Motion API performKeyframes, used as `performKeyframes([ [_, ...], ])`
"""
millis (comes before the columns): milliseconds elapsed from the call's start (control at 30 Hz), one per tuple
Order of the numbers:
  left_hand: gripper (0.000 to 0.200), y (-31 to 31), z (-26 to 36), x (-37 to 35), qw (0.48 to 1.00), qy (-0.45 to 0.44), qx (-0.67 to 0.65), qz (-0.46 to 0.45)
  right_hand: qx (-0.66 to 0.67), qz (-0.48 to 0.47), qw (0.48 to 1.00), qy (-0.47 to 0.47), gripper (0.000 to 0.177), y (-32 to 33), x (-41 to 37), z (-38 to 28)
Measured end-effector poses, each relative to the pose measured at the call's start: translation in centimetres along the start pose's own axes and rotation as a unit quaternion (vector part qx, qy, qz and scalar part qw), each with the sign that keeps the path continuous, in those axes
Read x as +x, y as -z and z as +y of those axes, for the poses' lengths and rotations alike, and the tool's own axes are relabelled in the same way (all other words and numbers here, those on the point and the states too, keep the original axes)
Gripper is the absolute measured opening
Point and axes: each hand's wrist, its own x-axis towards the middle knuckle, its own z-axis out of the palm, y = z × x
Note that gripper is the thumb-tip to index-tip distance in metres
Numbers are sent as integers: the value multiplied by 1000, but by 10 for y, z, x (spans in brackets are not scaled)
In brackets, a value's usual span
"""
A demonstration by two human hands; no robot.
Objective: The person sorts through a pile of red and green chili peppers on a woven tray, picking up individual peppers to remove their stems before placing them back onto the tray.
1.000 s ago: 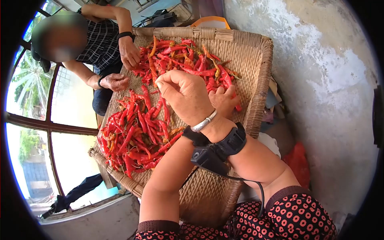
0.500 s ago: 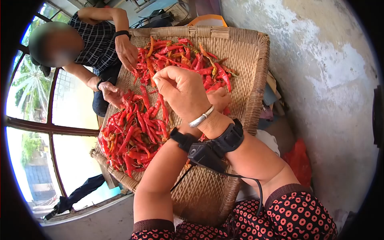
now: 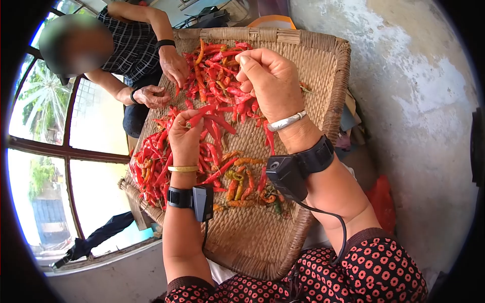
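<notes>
My left hand (image 3: 184, 132) is closed around a few red chili peppers (image 3: 218, 120), whose tips stick out to the right over the woven tray (image 3: 283, 247). My right hand (image 3: 273, 83) is raised over the far part of the tray, thumb and forefinger pinched together. Whatever is between those fingertips, if anything, is too small to make out. Beneath and left of my left hand spreads a large heap of red chili peppers (image 3: 151, 169). Another pile of red chili peppers (image 3: 222, 76) lies beyond my hands. Closer to me is a small group of orange and greenish chili peppers (image 3: 242, 184).
Across the tray at the left, a person (image 3: 134, 55) in a checked top has both hands at the peppers. A rough wall (image 3: 404, 101) rises on the right, with a red plastic bag (image 3: 380, 202) below. A dark umbrella (image 3: 103, 235) leans by the window.
My forearms were crossed and are now apart. The left hand has swung left and shows red chili peppers in its grip. My right hand has moved right and up, still pinched.
</notes>
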Motion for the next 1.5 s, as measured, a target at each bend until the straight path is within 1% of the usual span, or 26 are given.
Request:
performKeyframes([
  [67,12,13,-8,6,1000,-18,0,3,-2,-7,1000,-8,15,-2,-1,1],
  [100,12,18,-11,8,999,-36,2,3,15,15,1000,5,13,-6,-2,-1],
  [133,12,19,-10,7,999,-35,3,4,16,14,1000,3,13,-8,-2,-1],
  [200,11,19,-3,6,999,9,5,45,6,16,1000,-9,13,-8,-3,-1],
  [233,11,20,0,6,999,7,4,35,-34,-8,999,-12,15,-5,-2,1],
  [400,9,32,-3,13,997,-18,-5,74,-28,-27,999,-6,16,-10,-4,8],
  [467,12,33,-1,14,990,-6,22,140,-26,-30,999,-7,16,-11,-5,9],
  [500,21,49,-16,20,986,-26,131,98,-15,-20,1000,-6,14,-12,-5,9],
  [533,21,48,-16,19,986,-26,131,99,-4,-10,1000,-5,12,-13,-5,8],
  [567,24,46,-17,16,931,-97,337,101,-4,-10,1000,-5,12,-13,-4,8],
  [600,28,44,-17,12,828,-163,527,99,-13,-13,1000,-6,12,-12,-4,7],
  [633,31,39,-12,7,811,-191,548,80,-21,-16,1000,-8,12,-11,-5,7],
  [667,31,36,-8,5,811,-190,548,81,-21,-17,1000,-8,12,-12,-5,6],
  [733,25,28,-4,2,816,-111,566,-38,-21,-13,1000,-14,12,-11,-4,5],
  [800,21,14,-3,-5,812,-105,572,-60,-23,-9,1000,-9,12,-10,-4,4],
  [867,21,4,1,-13,728,-68,670,-126,-24,-6,1000,-4,12,-8,-3,3],
  [1033,20,11,-26,-6,696,-71,692,-180,-9,5,1000,-7,12,-7,-3,1],
  [1100,14,9,-21,-6,736,-96,653,-151,-4,0,1000,-12,12,-7,-3,1],
  [1133,14,11,-24,-6,735,-97,654,-151,2,-7,1000,-16,12,-8,-3,1],
  [1200,15,15,-32,-4,769,-108,613,-148,0,-6,1000,-14,12,-8,-2,1],
  [1233,15,14,-31,-3,768,-109,613,-148,15,-7,1000,-18,13,-7,-2,1],
  [1300,18,10,-29,-4,853,-160,481,-121,29,-7,999,-22,13,-7,-2,1],
  [1333,18,3,-22,-5,853,-160,482,-121,24,4,1000,-7,13,-7,-1,2],
  [1400,16,-23,-1,-13,815,-282,484,-143,18,13,1000,9,13,-8,-1,1],
  [1467,18,-50,5,-26,793,-271,489,-242,0,21,1000,-2,13,-9,-2,1],
  [1500,20,-64,2,-32,743,-278,536,-289,-9,20,1000,-9,13,-10,-3,1],
])
